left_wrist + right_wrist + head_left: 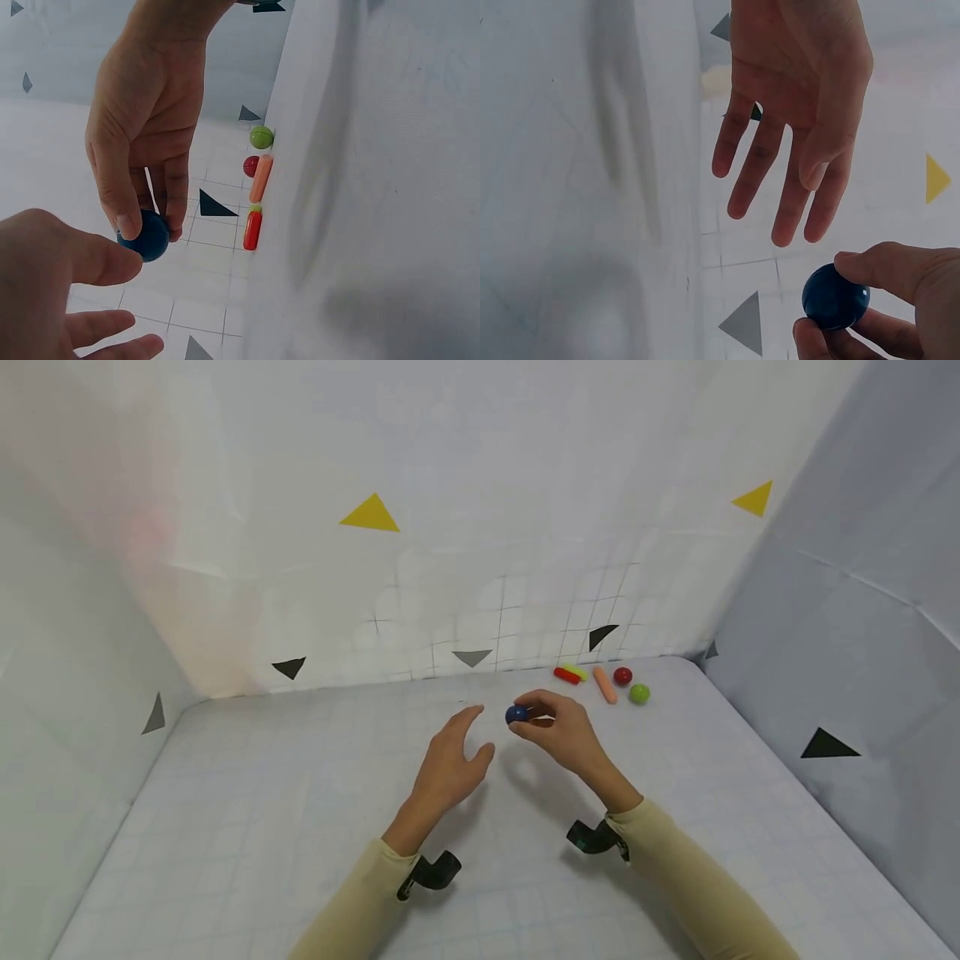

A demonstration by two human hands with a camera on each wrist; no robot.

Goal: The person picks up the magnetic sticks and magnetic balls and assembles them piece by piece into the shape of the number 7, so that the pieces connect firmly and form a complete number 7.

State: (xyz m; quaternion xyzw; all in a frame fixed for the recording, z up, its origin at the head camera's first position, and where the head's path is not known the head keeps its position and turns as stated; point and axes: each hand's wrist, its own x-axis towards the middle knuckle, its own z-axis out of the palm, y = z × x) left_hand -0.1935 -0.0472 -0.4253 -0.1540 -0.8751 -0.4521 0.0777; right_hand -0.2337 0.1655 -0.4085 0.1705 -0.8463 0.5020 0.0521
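Plainly clear of the tabletop (pixel 262 793), toward the far edge and well in from the left and right edges: a blue ball (pixel 515 714), pinched between thumb and fingertips of the right hand (pixel 562 735). Bare on the side facing the left hand (pixel 448 767).

To hold it well, centre the pinch across the widest part, light and even; being round and glossy, probably quick to slip under a lopsided squeeze. Better to leave the bare side free for a second grip, and to work low, well inside the edges, so as to limit any roll after a drop.

Round all over, hence without a long axis or a pointing end; perhaps marked by a faint seam in the right wrist view, too dim to give a direction.

Near the ball but apart from it in the head view, the left hand: empty, with extended fingers and a separate thumb.

Farther out, near the far right corner: a red rod (pixel 566 676) just beside a yellow-green rod (pixel 577 672), an orange rod (pixel 605 686) slanting nearward and rightward, a red ball (pixel 622 677), and a green ball (pixel 639 694) slightly farther from the far edge.
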